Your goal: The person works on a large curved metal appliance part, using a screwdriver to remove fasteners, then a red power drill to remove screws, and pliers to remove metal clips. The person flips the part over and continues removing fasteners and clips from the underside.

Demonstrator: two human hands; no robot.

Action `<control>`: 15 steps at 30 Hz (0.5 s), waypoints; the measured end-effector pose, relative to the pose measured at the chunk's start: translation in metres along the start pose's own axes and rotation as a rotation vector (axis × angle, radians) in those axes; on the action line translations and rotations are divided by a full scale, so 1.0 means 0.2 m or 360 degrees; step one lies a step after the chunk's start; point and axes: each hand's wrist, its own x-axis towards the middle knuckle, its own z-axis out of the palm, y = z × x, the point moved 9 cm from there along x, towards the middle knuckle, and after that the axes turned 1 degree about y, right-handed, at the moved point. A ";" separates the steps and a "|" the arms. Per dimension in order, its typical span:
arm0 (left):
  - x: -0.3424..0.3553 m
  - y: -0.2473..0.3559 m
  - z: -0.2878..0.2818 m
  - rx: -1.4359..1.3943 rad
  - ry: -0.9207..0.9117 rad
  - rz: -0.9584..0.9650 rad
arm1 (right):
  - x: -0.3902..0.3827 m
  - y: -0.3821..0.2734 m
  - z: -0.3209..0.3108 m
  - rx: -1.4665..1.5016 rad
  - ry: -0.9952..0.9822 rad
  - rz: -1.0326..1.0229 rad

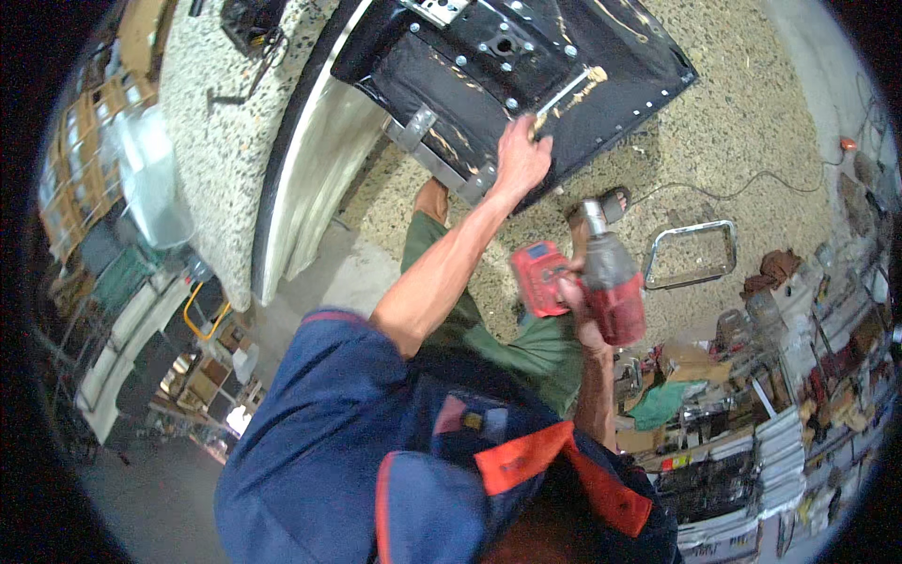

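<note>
Over the speckled floor (742, 122), L hand (523, 162) has fingers wrapped round near end of slim pale rod (567, 95), held over blk bolt-studded panel (451, 89) in front of person. R hand (585, 318) grips red/grey power driver (615, 293) by handle, apart from panel. Containers: brown carton (141, 36) far L, contents can't make out; R side, cardboard (695, 365) amid clutter, green cloth (662, 404) nr it.

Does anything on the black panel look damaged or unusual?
Yes. The black panel has ragged light-brown marks just beyond the left hand, and elsewhere too. They look odd because they break the dark surface; whether they are scuffs, tears or smears, I cannot tell.
</note>
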 end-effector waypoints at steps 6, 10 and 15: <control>-0.01 0.17 0.35 0.0562 0.0254 -0.0068 | -0.33 0.15 -1.37 -0.0067 0.0517 -0.0027; 0.06 0.17 0.41 0.0796 0.0253 -0.0059 | -0.58 0.50 -2.16 0.0418 0.0706 0.0161; 0.02 0.28 0.42 0.0875 0.0244 -0.0030 | -0.80 0.35 -2.56 0.0280 0.1004 0.0072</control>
